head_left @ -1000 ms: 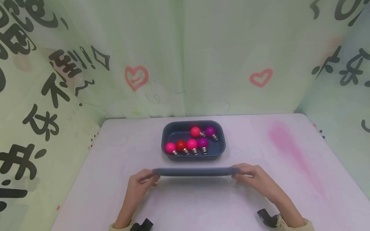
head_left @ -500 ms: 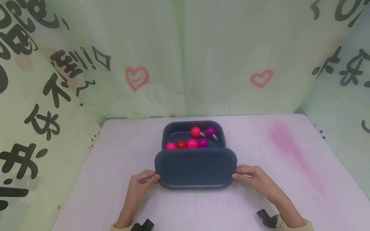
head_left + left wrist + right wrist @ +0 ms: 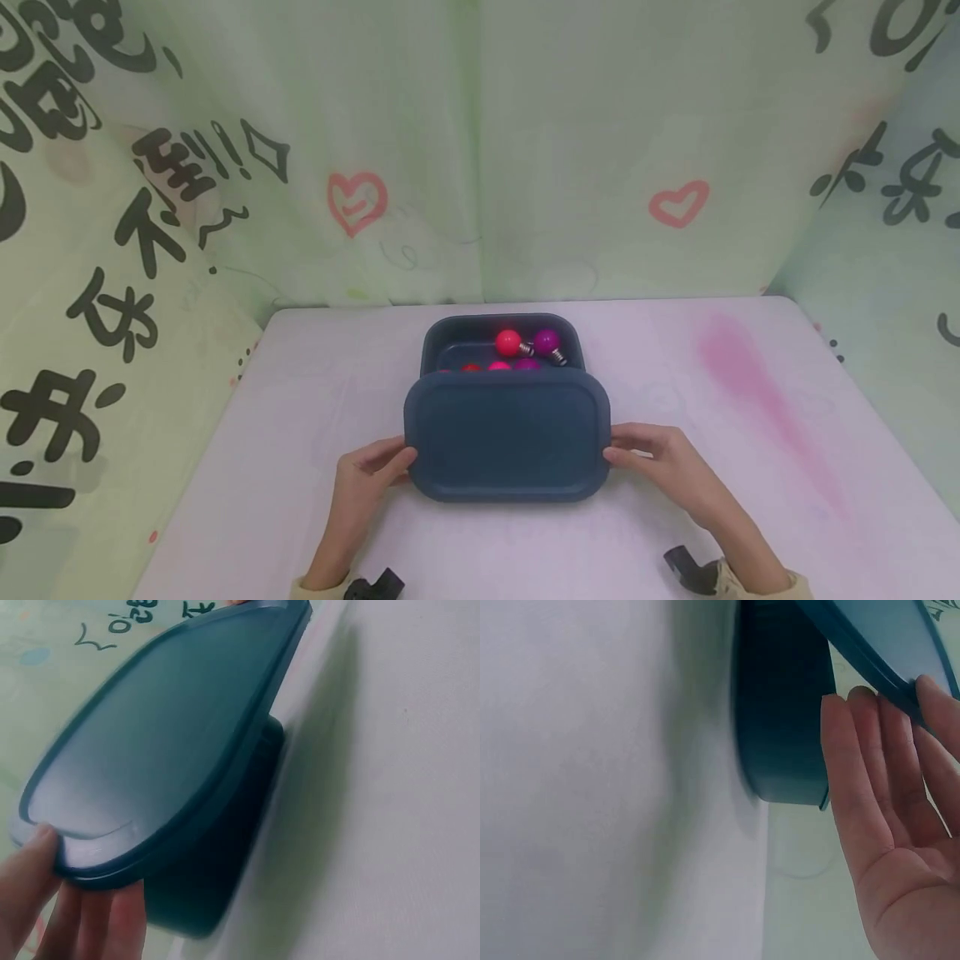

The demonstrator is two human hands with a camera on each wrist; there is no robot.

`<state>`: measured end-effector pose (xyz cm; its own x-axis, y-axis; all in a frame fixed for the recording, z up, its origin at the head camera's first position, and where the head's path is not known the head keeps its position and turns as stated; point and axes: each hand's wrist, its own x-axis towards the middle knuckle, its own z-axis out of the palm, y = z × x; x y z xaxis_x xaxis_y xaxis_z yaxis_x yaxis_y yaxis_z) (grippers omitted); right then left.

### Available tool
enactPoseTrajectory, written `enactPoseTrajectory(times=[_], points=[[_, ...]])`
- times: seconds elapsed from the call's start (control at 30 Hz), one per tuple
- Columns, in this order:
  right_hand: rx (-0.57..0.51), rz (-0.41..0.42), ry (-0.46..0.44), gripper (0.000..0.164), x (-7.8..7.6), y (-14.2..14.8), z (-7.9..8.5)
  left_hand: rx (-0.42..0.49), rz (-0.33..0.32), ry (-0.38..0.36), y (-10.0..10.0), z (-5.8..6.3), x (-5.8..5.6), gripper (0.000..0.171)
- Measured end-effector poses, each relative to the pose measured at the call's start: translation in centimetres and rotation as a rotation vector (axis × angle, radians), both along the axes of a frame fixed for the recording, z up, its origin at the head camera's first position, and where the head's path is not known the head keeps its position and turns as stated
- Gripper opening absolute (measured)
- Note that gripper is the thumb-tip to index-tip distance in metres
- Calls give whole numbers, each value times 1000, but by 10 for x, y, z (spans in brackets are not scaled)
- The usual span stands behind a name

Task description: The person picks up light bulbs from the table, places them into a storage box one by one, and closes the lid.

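Observation:
A dark blue lid (image 3: pixel 507 437) with rounded corners is held by both hands, above the table and in front of a matching box (image 3: pixel 450 331). My left hand (image 3: pixel 369 479) pinches its left end, thumb on top and fingers beneath, as the left wrist view also shows on the lid (image 3: pixel 157 735). At the right end my right hand (image 3: pixel 660 462) pinches it the same way. Inside the box lie a pinkish-red bulb (image 3: pixel 507 342) and a purple bulb (image 3: pixel 547 342) with metal screw bases. The lid hides most of the front row of bulbs.
The white table (image 3: pixel 315 375) carries a pink stain (image 3: pixel 738 367) on the right. A pale green curtain (image 3: pixel 555 167) with drawn hearts and writing hangs behind and at both sides. In the right wrist view the box's side (image 3: pixel 784 727) stands on the table.
The lid has tilted from edge-on to showing its broad face, and its far edge now covers more of the front bulbs. Both hands keep their hold with little shift.

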<state>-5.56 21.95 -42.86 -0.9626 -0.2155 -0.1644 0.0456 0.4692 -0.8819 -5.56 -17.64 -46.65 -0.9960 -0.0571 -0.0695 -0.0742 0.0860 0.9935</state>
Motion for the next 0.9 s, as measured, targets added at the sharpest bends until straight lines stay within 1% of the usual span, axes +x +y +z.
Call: enactPoseTrajectory(times=[0.13, 0.3, 0.47, 0.67, 0.73, 0.83, 0.9], points=[[-121, 15, -6, 46, 0, 0, 1, -11, 9, 7, 1, 0, 1, 31], [-185, -4, -15, 49, 1, -1, 1, -12, 10, 10, 2, 1, 1, 38], [-188, -8, -23, 52, -2, -3, 1, -13, 5, -16, 3, 2, -1, 44], [-151, -32, -11, 57, -7, -6, 2, -56, 6, -31, 4, 1, -7, 46], [-149, -49, -18, 58, -8, -7, 1, -65, -1, -33, 4, -1, -10, 47], [-160, -47, -23, 60, -8, -8, -3, -59, -10, -47, 4, -3, -11, 48], [-168, -54, -20, 59, -9, -9, -5, -56, -13, -42, 4, -3, -11, 48]])
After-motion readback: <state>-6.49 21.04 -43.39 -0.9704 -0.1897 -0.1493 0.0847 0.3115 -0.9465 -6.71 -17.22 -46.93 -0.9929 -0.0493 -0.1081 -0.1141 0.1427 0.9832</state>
